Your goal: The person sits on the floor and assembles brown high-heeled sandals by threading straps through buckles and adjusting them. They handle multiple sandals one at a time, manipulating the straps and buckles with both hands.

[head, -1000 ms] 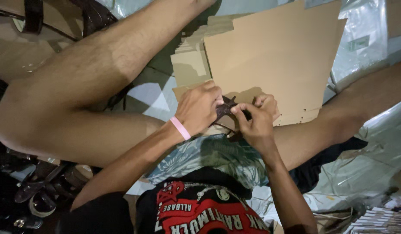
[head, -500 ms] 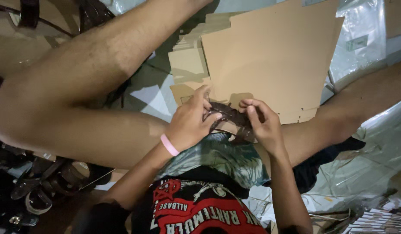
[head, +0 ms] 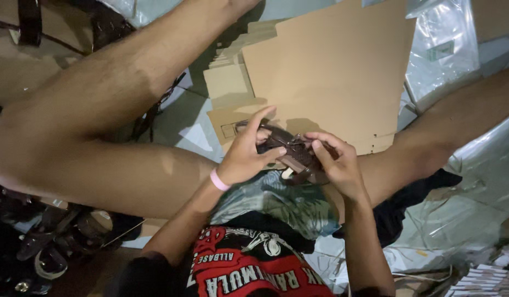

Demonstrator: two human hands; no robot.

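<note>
The dark brown leather strap piece [head: 292, 151] sits between both hands, above the person's lap and in front of the lower edge of a large cardboard sheet [head: 331, 71]. It appears to be a short strap with a small metal fitting near its middle; finer detail cannot be made out in the dim light.

The left hand [head: 244, 157] closes on the left end of the strap piece, thumb pressed against its near side and fingers curled over the top, with the index finger raised and extended. A pink wristband [head: 218, 180] circles the left wrist. The right hand [head: 336, 162] closes on the right end, fingers bent over the top and the thumb pointing inward toward the metal fitting. Each grip is nearly closed, with the strap piece held in it.

Beyond the hands, a stack of smaller cardboard pieces [head: 228, 82] lies just beside the left edge of the large sheet. Clear plastic bags [head: 444, 52] lie at upper right. The person's bare legs spread to both sides of the floor area. Dark straps and belt-like items [head: 40, 253] lie in a heap at lower left, under the left leg.
</note>
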